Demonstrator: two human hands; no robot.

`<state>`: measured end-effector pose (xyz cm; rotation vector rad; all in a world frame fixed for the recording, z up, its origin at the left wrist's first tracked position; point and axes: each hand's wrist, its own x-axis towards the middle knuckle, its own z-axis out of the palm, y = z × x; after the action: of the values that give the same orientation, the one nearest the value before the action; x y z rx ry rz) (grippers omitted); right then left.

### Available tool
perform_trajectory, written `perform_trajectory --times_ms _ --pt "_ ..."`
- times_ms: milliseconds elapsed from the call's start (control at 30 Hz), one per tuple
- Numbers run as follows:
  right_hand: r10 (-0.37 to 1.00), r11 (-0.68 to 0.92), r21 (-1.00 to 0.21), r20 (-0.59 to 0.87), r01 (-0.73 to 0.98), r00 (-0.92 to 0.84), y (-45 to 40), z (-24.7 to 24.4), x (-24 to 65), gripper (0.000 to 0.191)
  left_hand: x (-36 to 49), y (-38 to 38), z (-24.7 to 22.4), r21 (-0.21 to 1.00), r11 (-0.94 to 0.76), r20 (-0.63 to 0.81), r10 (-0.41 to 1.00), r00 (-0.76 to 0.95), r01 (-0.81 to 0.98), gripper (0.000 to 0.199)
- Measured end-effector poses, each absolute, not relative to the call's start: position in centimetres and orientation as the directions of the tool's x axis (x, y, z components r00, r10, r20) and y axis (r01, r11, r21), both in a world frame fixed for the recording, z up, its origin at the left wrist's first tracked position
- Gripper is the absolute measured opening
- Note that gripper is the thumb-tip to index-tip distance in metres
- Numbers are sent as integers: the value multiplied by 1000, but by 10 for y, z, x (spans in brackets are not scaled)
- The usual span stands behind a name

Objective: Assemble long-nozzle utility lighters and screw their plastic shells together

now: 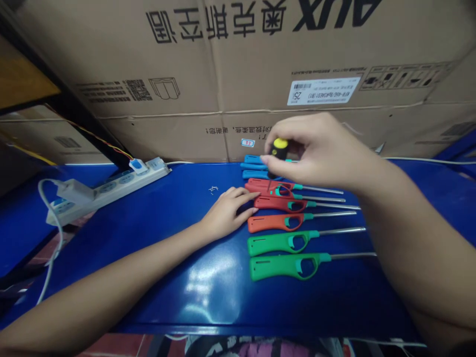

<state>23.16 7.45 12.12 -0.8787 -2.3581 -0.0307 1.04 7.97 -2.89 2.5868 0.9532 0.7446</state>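
My right hand [316, 148] is closed around the black handle of a screwdriver [280, 145] with a yellow end. It stands upright, its thin shaft pointing down at the upper red gas lighters [266, 188]. From the left, my left hand [230, 210] rests on the table, thumb and fingers against the butt end of a red gas lighter [271, 202]. Below lie an orange lighter [266, 224] and two green lighters [269, 244], metal tubes pointing right. Blue lighters [253, 166] lie at the back, partly covered by my right hand. Where exactly the screwdriver tip touches is hard to see.
A white power strip [122, 184] with plugs and a cable lies at the left on the blue table [178, 292]. Small white bits [213, 189] lie beside my left hand. A big cardboard box [186, 69] stands along the back edge.
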Motion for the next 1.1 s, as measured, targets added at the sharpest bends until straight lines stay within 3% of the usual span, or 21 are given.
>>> perform_trajectory --times_ms 167,300,433,600,733,967,1100 --pt "609 628 -77 667 774 -428 74 130 252 25 10 81 -31 436 -744 367 660 655 505 31" --pt "607 594 -40 677 804 -415 72 110 265 13 10 81 -33 470 -767 408 628 663 438 28" --pt "669 596 -32 574 803 -473 66 74 283 11 9 80 -31 487 -783 440 603 666 387 30" --pt "854 394 -56 390 917 -343 66 29 297 18 5 80 -29 497 -802 479 572 666 331 30" --pt "901 375 -79 266 924 -343 71 11 298 24 4 79 -28 504 -794 471 582 663 339 31" --pt "914 367 -136 236 920 -330 73 -3 291 14 3 79 -26 507 -708 481 706 520 492 46" --pt "903 402 -210 252 891 -348 74 -9 290 13 2 83 -33 542 -648 454 761 463 535 39"
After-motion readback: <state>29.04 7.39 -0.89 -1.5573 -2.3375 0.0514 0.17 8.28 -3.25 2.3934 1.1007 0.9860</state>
